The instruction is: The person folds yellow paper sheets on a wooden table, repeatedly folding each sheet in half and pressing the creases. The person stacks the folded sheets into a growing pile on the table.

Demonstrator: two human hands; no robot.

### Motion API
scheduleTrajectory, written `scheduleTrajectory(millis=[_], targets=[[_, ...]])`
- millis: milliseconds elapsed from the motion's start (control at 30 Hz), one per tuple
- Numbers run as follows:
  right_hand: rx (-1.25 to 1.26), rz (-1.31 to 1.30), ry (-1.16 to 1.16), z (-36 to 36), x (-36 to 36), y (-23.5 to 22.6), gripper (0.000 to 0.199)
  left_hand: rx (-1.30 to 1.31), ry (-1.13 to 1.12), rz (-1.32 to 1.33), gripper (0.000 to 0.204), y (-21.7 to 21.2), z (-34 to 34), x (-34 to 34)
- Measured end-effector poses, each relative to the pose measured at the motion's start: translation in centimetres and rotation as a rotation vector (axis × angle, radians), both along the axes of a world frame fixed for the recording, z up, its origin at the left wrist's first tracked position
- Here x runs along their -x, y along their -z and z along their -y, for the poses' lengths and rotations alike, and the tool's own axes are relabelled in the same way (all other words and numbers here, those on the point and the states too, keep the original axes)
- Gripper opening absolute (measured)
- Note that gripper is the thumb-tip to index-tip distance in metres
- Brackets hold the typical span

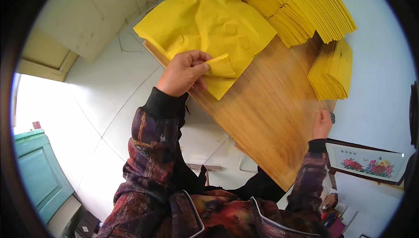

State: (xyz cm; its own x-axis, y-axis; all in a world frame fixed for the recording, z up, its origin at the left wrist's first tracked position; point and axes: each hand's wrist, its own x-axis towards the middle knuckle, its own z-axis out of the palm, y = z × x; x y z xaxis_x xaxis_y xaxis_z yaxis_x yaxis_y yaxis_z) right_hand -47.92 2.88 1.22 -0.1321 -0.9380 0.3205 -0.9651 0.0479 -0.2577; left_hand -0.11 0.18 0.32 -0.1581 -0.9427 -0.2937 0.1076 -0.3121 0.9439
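A wide pile of yellow paper sheets (205,20), with several curved marks pressed into it, lies at the far left of the wooden table. My left hand (185,72) pinches a folded-over corner (220,66) of the yellow paper between thumb and fingers at the pile's near side. Over by the table's right edge, my right hand (322,123) is closed and somewhat blurred. Beside its fingers shows a small dark greenish thing (333,118), mostly hidden, and I cannot make out what it is.
Folded yellow paper bundles (316,6) stand stacked at the back right, with a smaller folded bundle (334,70) nearer. The bare wooden tabletop (262,111) runs diagonally toward me. A framed flower picture (366,161) is at the right; a teal cabinet (41,172) stands lower left.
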Motion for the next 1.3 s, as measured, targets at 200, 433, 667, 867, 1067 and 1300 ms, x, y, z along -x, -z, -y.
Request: scheduleTrajectory(millis=[200,433,667,867,1067,1300], targets=[[-0.058,0.08,-0.752,-0.5,-21.5,-0.5,0.024,0.003,0.004,-0.026,0.022,-0.3,0.0,0.0],[0.074,-0.098,-1.006,2.2,-27.3,-0.8,0.025,0.023,0.01,-0.058,0.024,0.3,0.1,-0.1],[-0.029,0.112,-0.982,2.9,-27.2,-0.7,0.014,0.047,0.024,-0.061,0.023,0.5,0.1,-0.1],[-0.284,0.369,-0.926,4.2,-27.4,-1.8,0.01,0.054,0.035,-0.075,0.022,0.8,0.1,-0.1],[-0.576,0.53,-0.813,4.9,-27.1,-2.6,0.008,0.049,0.027,-0.07,0.021,0.6,0.1,0.0],[-0.646,0.616,-0.808,6.0,-27.0,-2.4,0.007,0.054,0.024,-0.028,0.022,0.5,0.2,0.0]])
